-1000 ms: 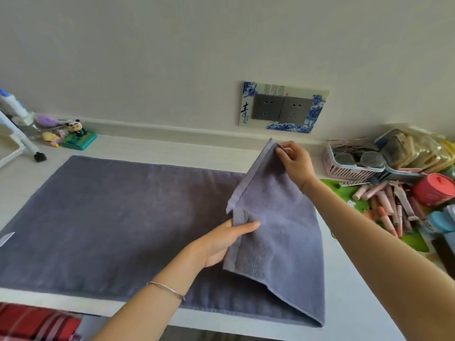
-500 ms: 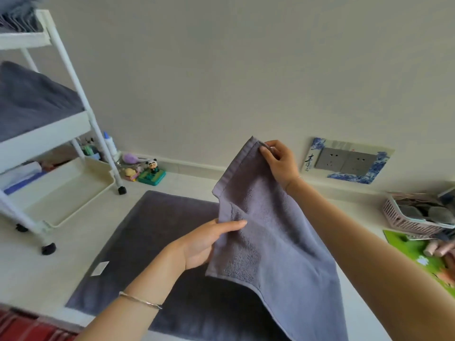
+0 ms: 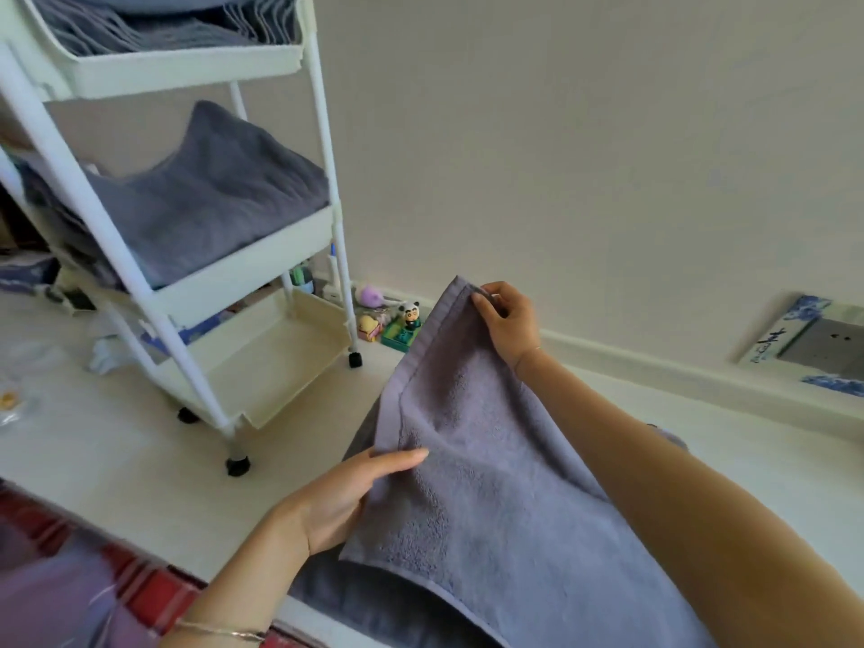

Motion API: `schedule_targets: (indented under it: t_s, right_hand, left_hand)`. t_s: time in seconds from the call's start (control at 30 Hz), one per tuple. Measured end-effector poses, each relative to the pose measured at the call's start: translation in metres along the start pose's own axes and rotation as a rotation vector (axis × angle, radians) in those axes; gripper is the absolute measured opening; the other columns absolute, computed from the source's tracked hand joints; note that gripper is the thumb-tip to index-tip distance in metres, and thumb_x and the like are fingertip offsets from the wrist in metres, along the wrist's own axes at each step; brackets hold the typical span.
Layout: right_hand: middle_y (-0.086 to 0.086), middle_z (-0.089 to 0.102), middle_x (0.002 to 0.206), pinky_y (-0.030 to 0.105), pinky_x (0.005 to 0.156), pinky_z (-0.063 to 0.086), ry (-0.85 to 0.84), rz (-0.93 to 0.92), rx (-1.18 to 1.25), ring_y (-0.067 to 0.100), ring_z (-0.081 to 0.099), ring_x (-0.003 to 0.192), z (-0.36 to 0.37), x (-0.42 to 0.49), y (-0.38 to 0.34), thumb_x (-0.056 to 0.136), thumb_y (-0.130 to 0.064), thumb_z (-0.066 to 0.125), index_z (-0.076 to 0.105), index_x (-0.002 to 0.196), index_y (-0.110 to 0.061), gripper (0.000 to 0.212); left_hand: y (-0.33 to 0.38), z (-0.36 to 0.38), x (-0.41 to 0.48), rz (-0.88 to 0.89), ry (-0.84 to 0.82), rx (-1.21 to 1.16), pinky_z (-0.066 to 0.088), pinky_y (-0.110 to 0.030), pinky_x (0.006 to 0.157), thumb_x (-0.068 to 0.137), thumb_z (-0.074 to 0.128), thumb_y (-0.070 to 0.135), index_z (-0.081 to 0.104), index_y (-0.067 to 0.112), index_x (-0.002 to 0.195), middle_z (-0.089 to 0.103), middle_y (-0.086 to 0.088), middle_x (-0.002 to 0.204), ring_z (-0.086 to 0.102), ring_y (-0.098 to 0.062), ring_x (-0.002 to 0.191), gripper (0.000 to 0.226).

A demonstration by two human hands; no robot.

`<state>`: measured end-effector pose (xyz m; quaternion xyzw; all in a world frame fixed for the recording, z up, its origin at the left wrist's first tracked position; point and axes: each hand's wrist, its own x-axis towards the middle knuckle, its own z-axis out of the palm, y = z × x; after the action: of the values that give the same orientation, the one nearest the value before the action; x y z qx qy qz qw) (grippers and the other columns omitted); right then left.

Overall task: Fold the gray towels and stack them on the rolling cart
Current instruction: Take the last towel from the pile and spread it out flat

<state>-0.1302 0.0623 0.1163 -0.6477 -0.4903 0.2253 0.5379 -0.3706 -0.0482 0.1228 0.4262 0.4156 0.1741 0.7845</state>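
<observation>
At lower centre the left hand grips the gray towel by its left edge, thumb on top and fingers underneath. Above it, mid-frame, the right hand pinches the top corner with curled fingers. At upper left, the rolling cart holds stacked towels on 2 shelves.

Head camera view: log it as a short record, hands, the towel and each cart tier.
held towel: gray, held up between both hands
left hand: grips its lower left edge
right hand: pinches its top corner
cart: white, three tiers, on wheels
top tier towels: gray, stacked
middle tier towels: gray, piled
bottom tray: no towels visible
table towel: gray, under the held one
</observation>
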Motion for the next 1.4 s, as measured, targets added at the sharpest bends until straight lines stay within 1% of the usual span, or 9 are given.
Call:
schedule_targets:
  t_s: [0.23,0.33,0.43,0.6,0.77,0.93,1.17,1.3,1.4]
  right_hand:
    - [0.002,0.063,0.09,0.03,0.081,0.044,-0.158,0.189,-0.253,0.02,0.057,0.085,0.081,0.017,0.081,0.092,-0.023,0.057,0.063,0.098,-0.018,0.01]
    - [0.005,0.063,0.115,0.035,0.095,0.042,-0.356,0.286,-0.583,0.028,0.057,0.108,0.097,0.015,0.125,0.094,-0.029,0.052,0.057,0.117,-0.023,0.024]
    - [0.008,0.052,0.134,0.039,0.102,0.037,-0.447,0.257,-0.834,0.031,0.048,0.121,0.1,0.004,0.153,0.095,-0.034,0.049,0.042,0.136,-0.02,0.044]
    - [0.012,0.055,0.121,0.037,0.096,0.036,-0.326,0.165,-0.84,0.03,0.048,0.112,0.092,0.006,0.168,0.096,-0.031,0.049,0.055,0.119,-0.012,0.031]
    - [0.011,0.063,0.094,0.033,0.07,0.041,-0.163,0.06,-0.531,0.03,0.055,0.083,0.096,0.004,0.153,0.097,-0.024,0.049,0.046,0.099,-0.016,0.009]
    - [0.01,0.057,0.124,0.043,0.096,0.043,-0.443,0.155,-0.778,0.032,0.053,0.112,0.112,-0.004,0.16,0.094,-0.031,0.053,0.043,0.128,-0.021,0.037]
    - [0.008,0.047,0.136,0.042,0.109,0.031,-0.303,0.027,-0.692,0.029,0.044,0.125,0.085,-0.055,0.152,0.094,-0.031,0.053,0.041,0.136,-0.015,0.047]
    - [0.004,0.05,0.134,0.041,0.106,0.036,-0.288,-0.004,-0.559,0.026,0.046,0.122,0.057,-0.11,0.151,0.093,-0.027,0.056,0.047,0.13,-0.017,0.039]
    - [-0.002,0.052,0.13,0.042,0.102,0.043,-0.279,-0.075,-0.455,0.019,0.05,0.12,0.037,-0.159,0.152,0.091,-0.022,0.06,0.054,0.123,-0.017,0.033]
  left_hand:
    - [-0.052,-0.092,0.054,-0.058,0.286,0.254,0.051,-0.033,0.091,0.083,0.07,0.023,0.07,0.013,0.102,0.073,-0.004,0.1,0.069,-0.019,0.096,0.021]
    - [-0.093,-0.125,0.081,-0.058,0.465,0.516,0.05,-0.032,0.077,0.074,0.07,0.035,0.063,0.01,0.085,0.069,0.001,0.081,0.065,-0.016,0.079,0.028]
    - [-0.11,-0.133,0.084,-0.035,0.566,0.579,0.047,-0.03,0.07,0.082,0.069,0.03,0.06,0.01,0.088,0.067,-0.001,0.084,0.063,-0.014,0.081,0.023]
    - [-0.112,-0.135,0.079,0.089,0.55,0.63,0.039,-0.023,0.058,0.081,0.072,0.026,0.057,0.017,0.073,0.061,0.002,0.065,0.058,-0.01,0.064,0.019]
    - [-0.107,-0.139,0.061,0.132,0.465,0.525,0.047,-0.014,0.072,0.082,0.071,0.016,0.061,0.027,0.095,0.072,0.007,0.09,0.066,-0.002,0.086,0.019]
    - [-0.133,-0.158,0.057,-0.027,0.595,0.778,0.05,-0.026,0.082,0.085,0.066,0.016,0.057,0.028,0.095,0.065,0.014,0.092,0.062,-0.008,0.092,0.019]
    - [-0.148,-0.131,0.062,0.119,0.803,1.098,0.049,-0.028,0.079,0.09,0.059,0.033,0.048,0.017,0.129,0.061,0.002,0.114,0.061,-0.018,0.101,0.043]
    - [-0.148,-0.081,0.083,0.462,0.623,1.342,0.042,-0.035,0.099,0.096,0.035,0.037,0.053,0.023,0.13,0.057,0.003,0.128,0.053,-0.02,0.118,0.042]
    - [-0.155,-0.048,0.103,0.339,0.312,1.492,0.016,-0.042,0.116,0.09,0.003,0.048,0.034,0.031,0.145,0.035,0.004,0.15,0.029,-0.021,0.139,0.065]
